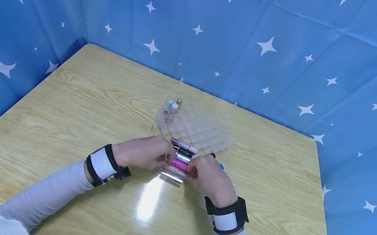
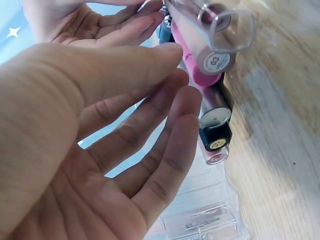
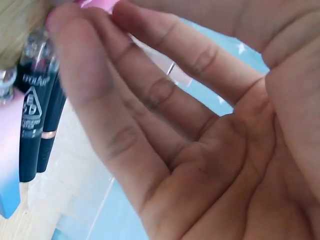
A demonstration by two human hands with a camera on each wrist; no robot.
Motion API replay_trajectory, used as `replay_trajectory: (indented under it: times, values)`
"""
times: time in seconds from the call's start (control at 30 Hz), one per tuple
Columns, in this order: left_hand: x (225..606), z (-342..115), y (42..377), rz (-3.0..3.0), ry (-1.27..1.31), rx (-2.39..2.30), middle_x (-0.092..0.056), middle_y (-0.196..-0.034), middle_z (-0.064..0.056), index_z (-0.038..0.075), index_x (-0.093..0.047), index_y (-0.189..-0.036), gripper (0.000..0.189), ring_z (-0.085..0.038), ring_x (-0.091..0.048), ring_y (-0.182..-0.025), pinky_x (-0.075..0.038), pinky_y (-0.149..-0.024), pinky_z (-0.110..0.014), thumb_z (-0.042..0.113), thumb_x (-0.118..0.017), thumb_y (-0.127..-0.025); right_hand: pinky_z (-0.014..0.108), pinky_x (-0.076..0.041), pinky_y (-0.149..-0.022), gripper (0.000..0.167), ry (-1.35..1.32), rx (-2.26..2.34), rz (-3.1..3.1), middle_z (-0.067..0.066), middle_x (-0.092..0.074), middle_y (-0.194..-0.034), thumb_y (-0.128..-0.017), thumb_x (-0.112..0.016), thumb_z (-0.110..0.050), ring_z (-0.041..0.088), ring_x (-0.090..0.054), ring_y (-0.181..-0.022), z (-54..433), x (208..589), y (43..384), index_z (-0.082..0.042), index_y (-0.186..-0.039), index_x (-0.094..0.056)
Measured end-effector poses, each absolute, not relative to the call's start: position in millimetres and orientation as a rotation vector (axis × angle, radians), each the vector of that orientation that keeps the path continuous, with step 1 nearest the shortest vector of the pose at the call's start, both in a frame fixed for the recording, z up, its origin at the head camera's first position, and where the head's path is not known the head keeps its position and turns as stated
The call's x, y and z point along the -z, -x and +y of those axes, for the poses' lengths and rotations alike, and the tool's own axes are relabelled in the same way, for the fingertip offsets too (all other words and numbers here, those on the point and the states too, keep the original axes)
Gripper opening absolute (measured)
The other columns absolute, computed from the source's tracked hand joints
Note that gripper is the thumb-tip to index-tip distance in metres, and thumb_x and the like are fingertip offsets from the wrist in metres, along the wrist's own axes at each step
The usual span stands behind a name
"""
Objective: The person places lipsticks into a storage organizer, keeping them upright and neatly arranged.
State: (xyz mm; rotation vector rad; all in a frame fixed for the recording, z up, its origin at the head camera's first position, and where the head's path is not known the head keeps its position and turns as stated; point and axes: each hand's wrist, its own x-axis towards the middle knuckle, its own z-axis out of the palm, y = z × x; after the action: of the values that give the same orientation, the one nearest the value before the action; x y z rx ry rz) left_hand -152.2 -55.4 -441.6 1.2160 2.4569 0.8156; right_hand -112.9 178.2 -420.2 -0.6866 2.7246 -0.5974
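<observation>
A row of lip-makeup tubes lies side by side on the table between my hands. Among them are a bright pink tube (image 1: 180,165), a pale pink one (image 1: 184,146), a black one (image 2: 216,138) and a silver-capped one (image 1: 171,178). My right hand (image 1: 211,179) pinches the bright pink tube near its right end, though its fingertips partly hide the contact. At the row's left end is my left hand (image 1: 147,152), fingers loosely bent beside the tube ends. A clear tube marked 03 (image 2: 212,60) lies close to its thumb.
Behind the row stands a clear compartmented organizer (image 1: 205,130), with several small bottles (image 1: 174,108) in its left end. Right of my right hand lie black tubes (image 3: 32,110) and a pink-to-blue tube (image 3: 10,155). A blue star-patterned curtain (image 1: 224,36) hangs behind the wooden table (image 1: 103,90).
</observation>
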Motion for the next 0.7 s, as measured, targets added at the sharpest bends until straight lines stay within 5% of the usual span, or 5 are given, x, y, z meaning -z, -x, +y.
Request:
replay_trajectory:
  times: [0.2, 0.7]
  values:
    - [445.2, -54.4, 153.0, 2.456, -1.197, -0.809, -0.071, -0.084, 0.004, 0.01, -0.078, -0.09, 0.012, -0.005, -0.058, -0.073, -0.053, -0.067, -0.021, -0.001, -0.076, -0.092, 0.023, -0.04, -0.05, 0.028, 0.638, 0.492, 2.768, -0.002, -0.059, -0.069, -0.09, -0.083, -0.001, 0.01, -0.049, -0.058, 170.0, 424.1, 109.1, -0.008, -0.068, -0.068]
    - [447.3, -55.2, 151.9, 2.448, -1.152, -0.794, -0.07, -0.082, 0.003, 0.011, -0.077, -0.086, 0.015, -0.007, -0.058, -0.072, -0.052, -0.064, -0.022, -0.002, -0.076, -0.092, 0.023, -0.039, -0.05, 0.03, 0.568, 0.45, 2.765, -0.001, -0.056, -0.068, -0.085, -0.085, 0.004, 0.012, -0.05, -0.058, 165.4, 428.6, 108.2, -0.008, -0.068, -0.063]
